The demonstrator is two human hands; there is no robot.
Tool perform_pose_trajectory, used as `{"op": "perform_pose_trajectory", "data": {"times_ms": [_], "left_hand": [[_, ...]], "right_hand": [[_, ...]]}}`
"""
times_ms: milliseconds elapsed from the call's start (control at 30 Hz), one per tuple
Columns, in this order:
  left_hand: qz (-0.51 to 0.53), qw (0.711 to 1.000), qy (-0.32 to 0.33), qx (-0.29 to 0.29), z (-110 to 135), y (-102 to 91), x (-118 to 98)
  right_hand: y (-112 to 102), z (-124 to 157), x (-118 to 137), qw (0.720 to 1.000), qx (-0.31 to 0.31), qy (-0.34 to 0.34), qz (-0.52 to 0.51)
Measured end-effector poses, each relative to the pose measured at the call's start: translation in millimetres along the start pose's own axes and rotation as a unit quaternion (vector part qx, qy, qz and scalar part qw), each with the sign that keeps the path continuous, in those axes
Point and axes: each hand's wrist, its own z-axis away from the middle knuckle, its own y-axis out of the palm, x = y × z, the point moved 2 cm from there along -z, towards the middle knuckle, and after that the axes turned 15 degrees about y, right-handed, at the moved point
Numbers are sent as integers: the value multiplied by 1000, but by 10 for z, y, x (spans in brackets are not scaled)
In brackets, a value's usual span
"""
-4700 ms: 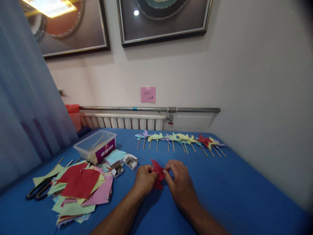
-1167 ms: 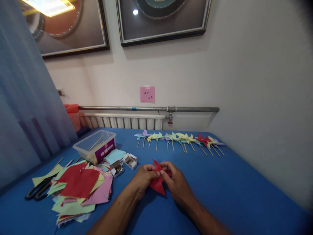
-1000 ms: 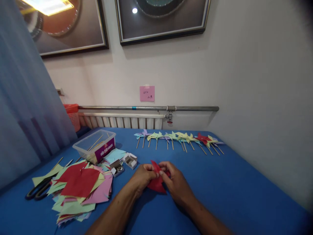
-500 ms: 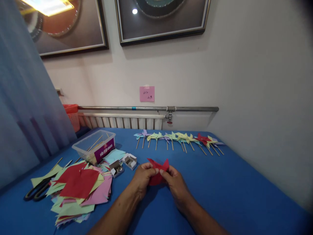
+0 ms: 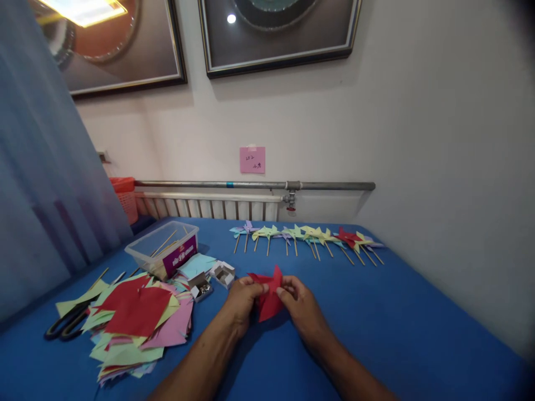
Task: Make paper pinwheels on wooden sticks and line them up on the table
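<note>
One folded red paper (image 5: 270, 303) is pinched by my left hand (image 5: 242, 301) and right hand (image 5: 304, 306) from opposite sides, apparently to hold its folds together.

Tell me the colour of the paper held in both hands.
Plain red: the paper shows best in the head view.

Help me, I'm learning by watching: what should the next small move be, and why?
Probably press the tips of the held red paper toward its middle with the right hand, the left hand steadying it. Tips stick out at its edges, whereas the row of pinwheels beyond has blades folded inward. Whether any tip is fastened is hard to see.
</note>
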Motion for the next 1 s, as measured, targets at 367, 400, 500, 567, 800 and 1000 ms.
{"op": "perform_pose_trajectory", "data": {"times_ms": [367,400,500,567,800,1000], "left_hand": [[120,992,26,-39,-80,-62,-35],[122,992,24,-39,-72,-53,-33],[117,992,28,-39,-54,-32,-27],[109,993,34,-41,-51,-23,-22],[90,994,37,-45,-64,-20,1],[90,994,34,-51,-78,-48,-2]], "right_hand": [[102,240,62,872,-109,-312,360],[103,236,73,866,-110,-318,369],[87,231,99,861,-111,-329,373],[72,233,104,870,-114,-317,361],[49,202,47,918,-119,-250,285],[40,170,75,928,-69,-251,265]]}}
